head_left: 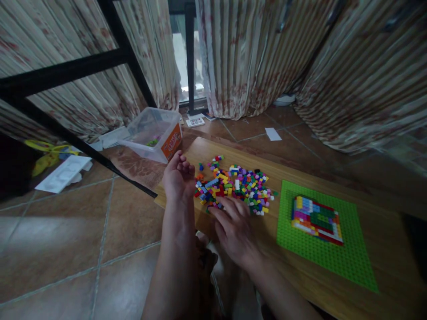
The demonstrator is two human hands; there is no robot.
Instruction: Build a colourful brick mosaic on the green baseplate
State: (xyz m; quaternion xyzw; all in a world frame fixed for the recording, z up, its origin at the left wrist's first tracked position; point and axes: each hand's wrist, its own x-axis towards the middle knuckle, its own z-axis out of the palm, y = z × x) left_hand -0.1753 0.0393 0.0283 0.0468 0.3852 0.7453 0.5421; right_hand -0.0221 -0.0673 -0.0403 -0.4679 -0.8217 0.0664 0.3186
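Observation:
A loose pile of small multicoloured toy bricks (242, 189) lies spread on a low wooden table. My right hand (233, 226) reaches over the near edge of this pile, its fingers stretched out and slightly apart among the closest bricks. Left of the pile, my left hand (180, 175) is raised with the palm turned up and the fingers curled in; whatever they hold, if anything, cannot be made out. To the right, a green baseplate (290, 235) bears a low, roughly rectangular build of coloured bricks (316, 220) with a green middle.
Beyond the table's left end stands a clear plastic box (147, 122) with an orange label and a few pieces inside. A black metal frame (83, 55) slants across the left. White moulded packaging (63, 174) and a paper (273, 134) lie on the tiled floor, near striped curtains (253, 58).

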